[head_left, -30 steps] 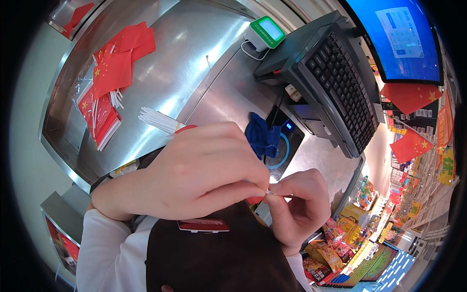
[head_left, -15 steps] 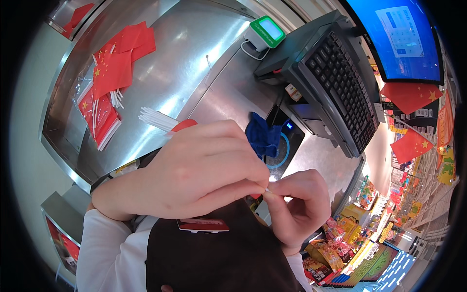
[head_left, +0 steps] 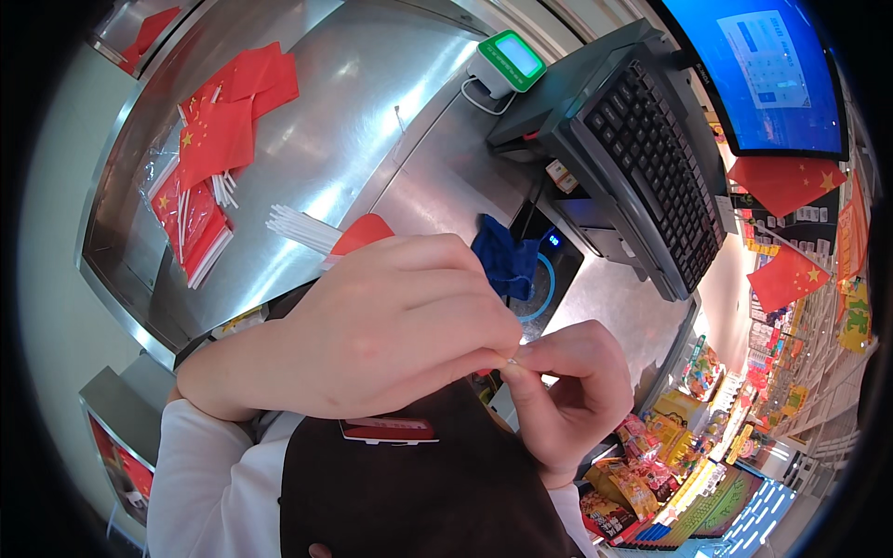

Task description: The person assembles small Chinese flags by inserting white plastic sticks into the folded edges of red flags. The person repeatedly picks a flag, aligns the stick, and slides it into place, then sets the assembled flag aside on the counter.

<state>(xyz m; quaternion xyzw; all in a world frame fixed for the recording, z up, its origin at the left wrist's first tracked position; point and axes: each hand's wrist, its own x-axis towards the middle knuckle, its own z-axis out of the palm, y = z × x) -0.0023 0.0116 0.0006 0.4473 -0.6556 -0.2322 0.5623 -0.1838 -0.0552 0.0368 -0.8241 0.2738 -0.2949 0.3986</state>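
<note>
In front of my chest both hands meet, fingertip to fingertip. My left hand [head_left: 391, 325] is closed in a pinch, seen from its back, which hides most of what lies under it. Thumb and forefinger of my right hand [head_left: 577, 391] press together against the left fingertips. A tiny pale bit shows between them, too small to name, and a scrap of red peeks out just below. Beyond my left hand lies a bundle of white sticks [head_left: 302, 228] with red flag cloth [head_left: 365, 232], partly covered by that hand.
Small red flags [head_left: 216, 139] on white sticks, some in clear plastic, lie on the steel counter [head_left: 326, 112]. A green-and-white payment device [head_left: 510, 63], a keyboard [head_left: 646, 158] and a monitor [head_left: 767, 74] stand at the far right. A blue cloth [head_left: 507, 256] lies nearby; packaged snacks [head_left: 642, 465] fill the right.
My left hand has shifted slightly right and down, uncovering more of the red cloth by the white sticks. The fingertips stay pinched together, and the right hand has barely moved.
</note>
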